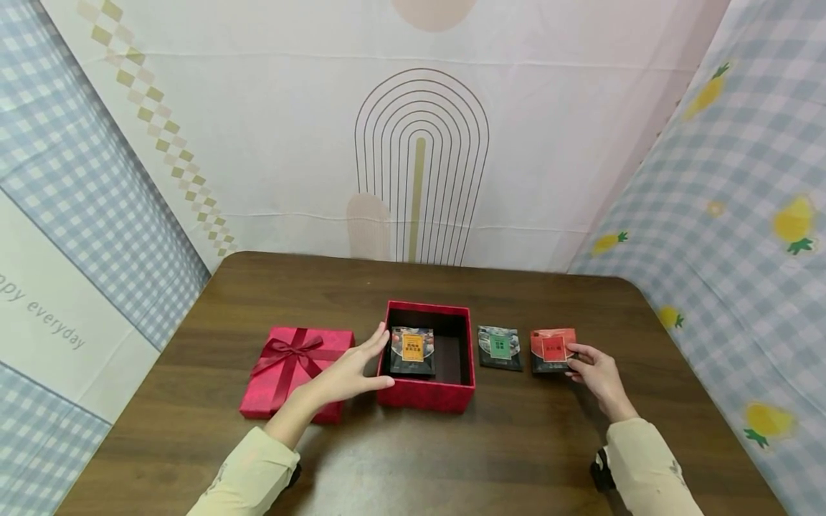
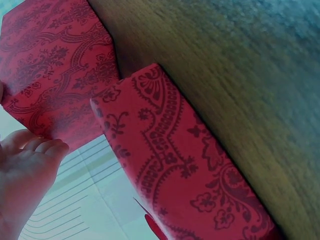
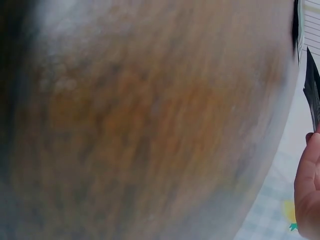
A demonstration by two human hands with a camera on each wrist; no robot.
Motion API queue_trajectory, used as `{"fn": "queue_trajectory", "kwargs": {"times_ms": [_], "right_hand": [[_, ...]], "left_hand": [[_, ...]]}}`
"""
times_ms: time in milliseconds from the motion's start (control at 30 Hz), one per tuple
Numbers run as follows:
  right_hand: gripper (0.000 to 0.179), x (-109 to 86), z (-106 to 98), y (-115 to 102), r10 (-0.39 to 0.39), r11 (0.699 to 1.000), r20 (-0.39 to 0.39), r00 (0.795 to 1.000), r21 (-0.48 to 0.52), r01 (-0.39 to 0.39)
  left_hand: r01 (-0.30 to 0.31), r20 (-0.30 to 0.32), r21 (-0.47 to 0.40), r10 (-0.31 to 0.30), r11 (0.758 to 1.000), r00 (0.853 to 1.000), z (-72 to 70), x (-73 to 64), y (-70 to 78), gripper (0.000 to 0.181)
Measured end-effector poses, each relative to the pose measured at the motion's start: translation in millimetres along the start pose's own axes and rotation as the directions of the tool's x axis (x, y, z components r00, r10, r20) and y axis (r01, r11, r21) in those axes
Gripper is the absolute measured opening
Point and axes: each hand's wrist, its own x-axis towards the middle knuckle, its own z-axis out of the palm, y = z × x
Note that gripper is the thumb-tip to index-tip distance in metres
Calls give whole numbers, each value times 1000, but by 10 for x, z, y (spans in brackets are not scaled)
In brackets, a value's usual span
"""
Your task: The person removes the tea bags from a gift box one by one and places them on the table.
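Note:
An open red box stands near the middle of the table, with a black packet bearing an orange label inside its left part. My left hand is at the box's left side, fingers and thumb spread and fairly straight; the left wrist view shows the hand beside the patterned box wall. To the right, my right hand pinches the right edge of a red-and-black packet. In the right wrist view that packet appears edge-on above the fingers.
A green-labelled packet lies between the box and the red-and-black packet. Left of the box is a red lid with a dark red ribbon bow, partly behind the left forearm. The brown wooden table backs onto a patterned cloth.

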Motion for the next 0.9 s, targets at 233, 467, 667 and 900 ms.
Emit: {"fn": "queue_trajectory", "kwargs": {"times_ms": [233, 467, 667, 900], "right_hand": [[40, 1, 28, -39, 33, 996, -4, 999, -79, -33], [36, 54, 35, -2, 0, 985, -22, 1000, -171, -3], [34, 68, 21, -17, -44, 955, -38, 998, -294, 31], [35, 96, 11, 6, -33, 939, -20, 999, -344, 24]], "left_hand": [[1, -2, -4, -1, 1000, 1000, 10, -2, -11, 83], [-4, -3, -2, 4, 1000, 1000, 7, 1, -13, 83], [-3, -3, -2, 3, 1000, 1000, -3, -5, -7, 83], [-4, 1, 2, 4, 1000, 1000, -2, 2, -16, 83]]}}
